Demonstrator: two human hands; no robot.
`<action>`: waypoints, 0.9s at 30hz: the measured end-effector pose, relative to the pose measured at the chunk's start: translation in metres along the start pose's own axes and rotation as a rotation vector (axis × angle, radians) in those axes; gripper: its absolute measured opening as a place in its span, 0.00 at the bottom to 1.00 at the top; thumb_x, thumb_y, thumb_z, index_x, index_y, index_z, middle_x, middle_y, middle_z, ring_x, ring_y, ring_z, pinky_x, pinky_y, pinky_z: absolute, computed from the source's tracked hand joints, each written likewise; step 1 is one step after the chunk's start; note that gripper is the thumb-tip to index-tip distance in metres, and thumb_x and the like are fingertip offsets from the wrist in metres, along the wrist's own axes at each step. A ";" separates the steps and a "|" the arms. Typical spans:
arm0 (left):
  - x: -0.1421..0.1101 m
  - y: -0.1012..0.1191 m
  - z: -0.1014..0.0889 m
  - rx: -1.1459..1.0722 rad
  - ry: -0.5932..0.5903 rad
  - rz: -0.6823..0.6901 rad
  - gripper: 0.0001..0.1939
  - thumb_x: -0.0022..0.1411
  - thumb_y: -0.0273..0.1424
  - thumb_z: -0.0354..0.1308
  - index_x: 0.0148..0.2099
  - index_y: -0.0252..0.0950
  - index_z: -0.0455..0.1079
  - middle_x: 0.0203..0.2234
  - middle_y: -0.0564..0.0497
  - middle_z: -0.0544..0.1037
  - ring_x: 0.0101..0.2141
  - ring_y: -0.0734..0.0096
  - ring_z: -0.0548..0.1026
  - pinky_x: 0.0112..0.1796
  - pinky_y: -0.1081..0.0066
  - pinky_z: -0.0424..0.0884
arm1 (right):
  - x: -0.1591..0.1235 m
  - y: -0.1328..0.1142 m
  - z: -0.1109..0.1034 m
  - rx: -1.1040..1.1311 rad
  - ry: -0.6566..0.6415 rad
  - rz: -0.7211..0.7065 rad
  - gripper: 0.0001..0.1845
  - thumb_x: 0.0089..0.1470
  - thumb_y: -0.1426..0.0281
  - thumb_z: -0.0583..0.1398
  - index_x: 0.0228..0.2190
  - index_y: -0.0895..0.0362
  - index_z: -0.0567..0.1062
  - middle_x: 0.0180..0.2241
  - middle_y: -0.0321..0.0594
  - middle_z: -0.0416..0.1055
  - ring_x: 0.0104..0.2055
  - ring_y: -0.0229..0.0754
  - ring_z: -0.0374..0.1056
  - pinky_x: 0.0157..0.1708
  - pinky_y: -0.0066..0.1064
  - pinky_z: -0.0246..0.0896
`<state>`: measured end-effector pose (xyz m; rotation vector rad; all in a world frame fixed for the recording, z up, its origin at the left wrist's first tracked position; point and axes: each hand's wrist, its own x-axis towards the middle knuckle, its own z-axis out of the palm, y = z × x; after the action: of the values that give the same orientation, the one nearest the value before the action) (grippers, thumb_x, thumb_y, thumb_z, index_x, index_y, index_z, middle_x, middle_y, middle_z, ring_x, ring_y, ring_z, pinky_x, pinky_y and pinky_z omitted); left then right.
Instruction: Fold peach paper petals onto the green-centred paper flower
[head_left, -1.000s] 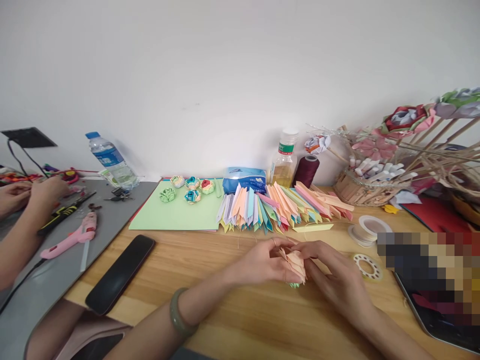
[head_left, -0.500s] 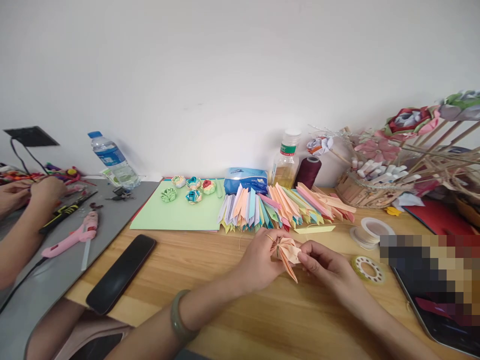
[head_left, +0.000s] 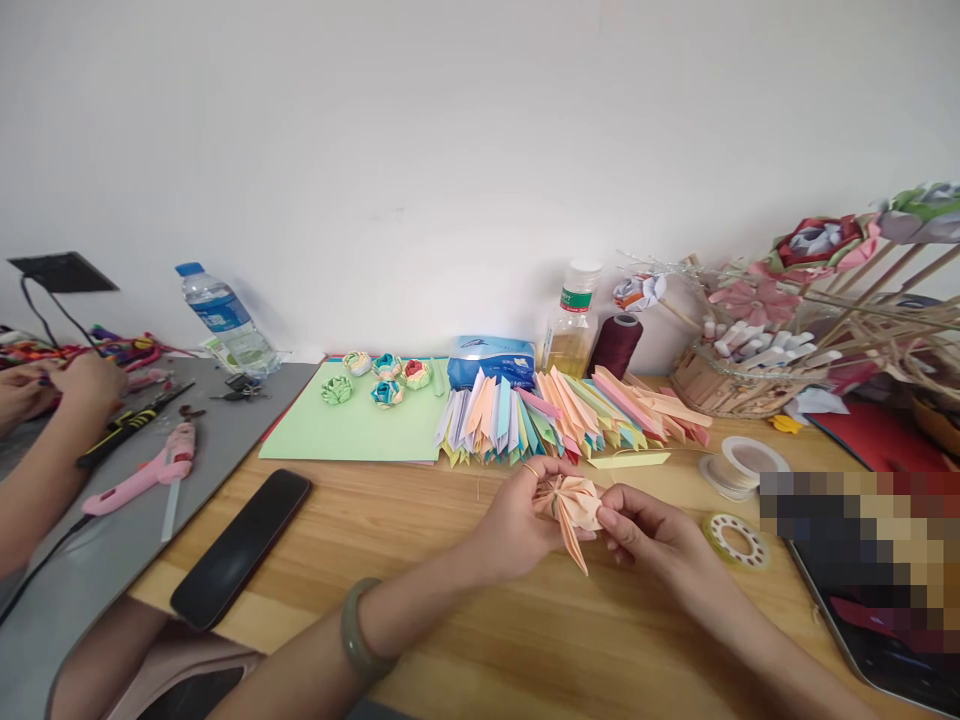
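Note:
A peach folded-paper flower (head_left: 576, 503) is held above the wooden table, its pleated petals fanning from a gathered centre and one narrow petal pointing down. My left hand (head_left: 519, 520) is closed around its left side, a ring on one finger and a bangle on the wrist. With thumb and fingertips, my right hand (head_left: 643, 525) pinches the petal on the right. Just beyond lie rows of folded paper strips (head_left: 495, 420) in many colours. Several small finished paper flowers (head_left: 388, 394) rest on green paper sheets (head_left: 337, 432) farther left.
Left lie a black phone (head_left: 241, 548), a pink glue gun (head_left: 146, 475) and a co-worker's hands (head_left: 86, 385). Along the wall stand a tissue pack (head_left: 491, 360), a bottle (head_left: 571, 320) and a thread spool (head_left: 616, 345). To the right are a tape roll (head_left: 735, 541), a wire spool (head_left: 744, 465) and a tablet (head_left: 862, 600).
The paper flower has turned slightly in my hands, so more of its pleated centre shows and its narrow petal hangs a little lower and further left. Both hands keep their hold.

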<state>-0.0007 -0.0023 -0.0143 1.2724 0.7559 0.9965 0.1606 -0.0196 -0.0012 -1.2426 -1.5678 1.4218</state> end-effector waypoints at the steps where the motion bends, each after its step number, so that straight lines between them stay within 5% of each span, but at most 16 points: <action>1: 0.000 0.001 0.000 0.006 0.003 0.004 0.25 0.40 0.28 0.65 0.40 0.35 0.58 0.35 0.49 0.71 0.37 0.71 0.70 0.38 0.69 0.65 | 0.000 0.000 0.000 0.005 -0.005 0.003 0.19 0.49 0.54 0.54 0.22 0.57 0.65 0.19 0.31 0.56 0.21 0.33 0.52 0.21 0.25 0.48; 8: 0.000 0.005 -0.002 0.160 0.015 0.049 0.24 0.41 0.26 0.63 0.43 0.35 0.61 0.38 0.47 0.70 0.38 0.68 0.70 0.40 0.67 0.67 | 0.004 0.006 -0.002 -0.041 0.008 -0.004 0.18 0.52 0.55 0.51 0.23 0.57 0.64 0.19 0.31 0.57 0.21 0.34 0.53 0.21 0.26 0.50; 11: 0.001 0.008 -0.003 0.406 0.046 0.207 0.22 0.46 0.21 0.58 0.46 0.38 0.64 0.46 0.46 0.67 0.47 0.65 0.65 0.49 0.64 0.61 | 0.006 0.010 -0.006 -0.180 0.211 -0.065 0.13 0.53 0.59 0.51 0.28 0.56 0.64 0.24 0.34 0.61 0.25 0.37 0.58 0.24 0.28 0.55; 14: 0.000 0.009 -0.004 0.575 0.113 0.284 0.28 0.46 0.17 0.52 0.50 0.41 0.63 0.47 0.48 0.63 0.49 0.67 0.63 0.51 0.64 0.58 | 0.002 0.012 -0.008 -0.375 0.422 -0.276 0.09 0.53 0.67 0.53 0.37 0.54 0.63 0.31 0.38 0.62 0.31 0.40 0.61 0.28 0.30 0.58; 19: -0.002 0.009 -0.003 0.537 0.194 0.182 0.28 0.45 0.20 0.55 0.51 0.38 0.59 0.44 0.47 0.66 0.44 0.68 0.67 0.45 0.67 0.65 | -0.005 0.010 -0.006 -0.659 0.235 -0.627 0.19 0.48 0.75 0.56 0.44 0.49 0.66 0.37 0.41 0.61 0.37 0.43 0.63 0.34 0.33 0.61; 27: -0.004 0.017 -0.001 0.532 0.063 0.076 0.15 0.47 0.34 0.59 0.39 0.34 0.69 0.36 0.46 0.73 0.38 0.67 0.71 0.38 0.70 0.67 | -0.005 -0.001 -0.005 -0.497 0.306 -0.499 0.10 0.49 0.67 0.58 0.36 0.51 0.70 0.31 0.40 0.67 0.32 0.43 0.64 0.29 0.32 0.61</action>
<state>-0.0064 -0.0050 0.0023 1.7413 1.0735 0.9305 0.1668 -0.0221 0.0010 -1.1506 -1.8942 0.5183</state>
